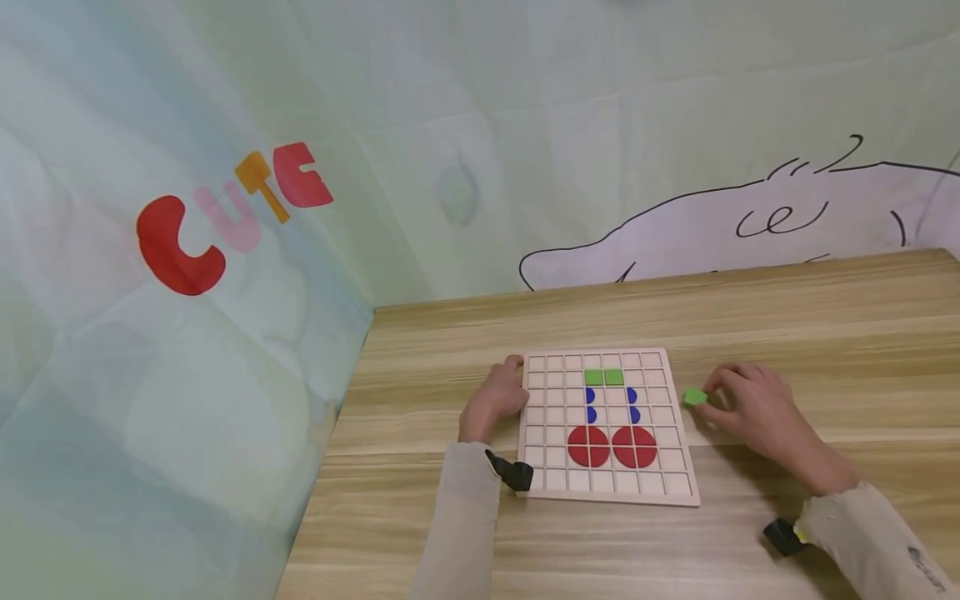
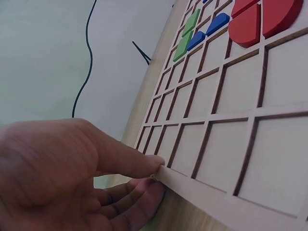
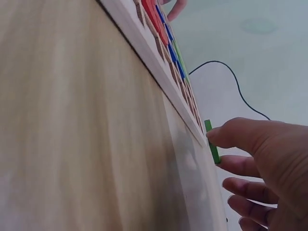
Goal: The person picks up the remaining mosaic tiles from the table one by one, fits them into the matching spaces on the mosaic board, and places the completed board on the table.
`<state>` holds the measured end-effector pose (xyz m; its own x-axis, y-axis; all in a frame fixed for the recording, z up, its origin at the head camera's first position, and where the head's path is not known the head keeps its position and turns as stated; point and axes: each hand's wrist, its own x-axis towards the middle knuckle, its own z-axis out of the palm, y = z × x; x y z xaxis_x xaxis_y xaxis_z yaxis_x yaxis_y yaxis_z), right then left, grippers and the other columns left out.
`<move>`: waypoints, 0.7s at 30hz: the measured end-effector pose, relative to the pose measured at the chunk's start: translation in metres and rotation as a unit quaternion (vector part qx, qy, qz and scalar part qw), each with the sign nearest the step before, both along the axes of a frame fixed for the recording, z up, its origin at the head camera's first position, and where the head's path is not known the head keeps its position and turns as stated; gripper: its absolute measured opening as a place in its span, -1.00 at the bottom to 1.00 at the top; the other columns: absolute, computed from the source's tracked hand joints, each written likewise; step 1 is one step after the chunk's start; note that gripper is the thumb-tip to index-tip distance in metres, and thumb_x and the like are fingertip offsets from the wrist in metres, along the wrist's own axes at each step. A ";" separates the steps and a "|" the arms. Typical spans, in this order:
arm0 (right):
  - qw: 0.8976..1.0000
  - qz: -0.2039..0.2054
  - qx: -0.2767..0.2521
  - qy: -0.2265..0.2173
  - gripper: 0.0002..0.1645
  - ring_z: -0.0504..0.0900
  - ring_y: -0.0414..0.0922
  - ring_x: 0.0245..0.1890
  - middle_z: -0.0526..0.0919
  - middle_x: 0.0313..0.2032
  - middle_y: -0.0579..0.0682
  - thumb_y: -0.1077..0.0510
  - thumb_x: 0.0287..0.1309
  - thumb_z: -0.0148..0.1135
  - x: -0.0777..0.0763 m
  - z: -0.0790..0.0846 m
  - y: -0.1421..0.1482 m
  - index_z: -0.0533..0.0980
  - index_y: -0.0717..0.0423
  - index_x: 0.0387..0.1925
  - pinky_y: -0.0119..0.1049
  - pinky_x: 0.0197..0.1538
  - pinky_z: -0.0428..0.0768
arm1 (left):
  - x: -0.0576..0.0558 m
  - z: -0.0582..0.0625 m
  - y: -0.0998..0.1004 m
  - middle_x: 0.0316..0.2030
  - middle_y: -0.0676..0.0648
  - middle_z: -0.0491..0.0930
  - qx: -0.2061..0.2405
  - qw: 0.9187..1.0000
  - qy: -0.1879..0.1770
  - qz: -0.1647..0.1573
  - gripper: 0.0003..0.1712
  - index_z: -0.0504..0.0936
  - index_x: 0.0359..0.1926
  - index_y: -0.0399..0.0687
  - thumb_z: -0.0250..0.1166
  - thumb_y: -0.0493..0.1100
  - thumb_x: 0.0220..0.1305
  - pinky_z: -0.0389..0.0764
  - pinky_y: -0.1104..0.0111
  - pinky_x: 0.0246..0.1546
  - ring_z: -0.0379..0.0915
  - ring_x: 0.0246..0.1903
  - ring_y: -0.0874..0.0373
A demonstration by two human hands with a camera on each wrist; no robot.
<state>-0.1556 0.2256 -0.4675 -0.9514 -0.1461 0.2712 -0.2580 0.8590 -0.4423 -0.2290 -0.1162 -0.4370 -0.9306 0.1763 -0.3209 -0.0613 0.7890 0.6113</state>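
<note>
A pale wooden grid board [image 1: 611, 498] lies on the table. My left hand [image 1: 497, 398] is at its left edge; in the left wrist view the thumb [image 2: 144, 166] lies on the rim with the fingers curled against the side. Off the right edge, my right hand [image 1: 757, 408] pinches a small green tile [image 1: 695, 396] between thumb and forefinger, held on edge in the right wrist view. On the board sit two green squares [image 1: 593, 377] side by side, several blue half-circles [image 1: 591, 414] in two columns below them, and red quarter pieces [image 1: 633, 457] forming two circles.
The wood-grain table [image 1: 420, 358] extends around the board. A printed cloth [image 1: 450, 125] hangs behind it and on the left, with coloured letters [image 1: 180, 246] and a line-drawn figure. Black cameras [image 1: 783, 537] are worn at both wrists.
</note>
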 end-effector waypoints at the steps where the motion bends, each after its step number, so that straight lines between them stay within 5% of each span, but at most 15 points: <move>1: 1.000 -0.001 0.000 0.003 -0.76 0.42 0.26 -0.03 0.58 -0.11 0.26 0.07 -0.08 0.43 -0.001 0.001 -0.001 0.57 0.11 -0.42 0.23 -0.04 0.25 | 0.000 0.000 0.000 0.13 -0.26 0.42 0.000 1.000 0.000 0.001 -0.27 0.17 0.40 -0.13 0.01 -0.41 0.17 0.37 0.20 -0.06 0.34 -0.07 0.02; 11: 1.000 0.012 -0.011 0.016 -0.74 0.49 0.18 -0.08 0.60 -0.15 0.22 0.09 -0.09 0.45 -0.014 0.005 -0.015 0.58 0.13 -0.38 0.17 -0.03 0.34 | 0.001 -0.001 0.001 0.22 -0.27 0.33 -0.001 1.000 -0.004 0.009 -0.28 0.17 0.41 -0.10 0.01 -0.40 0.19 0.34 0.14 0.06 0.29 0.01 -0.03; 21: 0.998 0.047 -0.012 -0.037 -0.76 0.43 0.17 0.04 0.55 -0.03 0.18 0.06 0.02 0.38 -0.038 0.009 -0.032 0.59 0.12 -0.32 0.15 0.13 0.32 | 0.000 -0.002 0.001 0.23 -0.27 0.33 0.002 1.000 -0.004 0.006 -0.28 0.16 0.42 -0.11 -0.02 -0.40 0.19 0.33 0.16 0.10 0.30 0.07 -0.01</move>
<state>-0.1933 0.1940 -0.4581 -0.9515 -0.2295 0.2046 -0.3021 0.8217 -0.4833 -0.2285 -0.1153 -0.4387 -0.9298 0.1675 -0.3278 -0.0751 0.7855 0.6143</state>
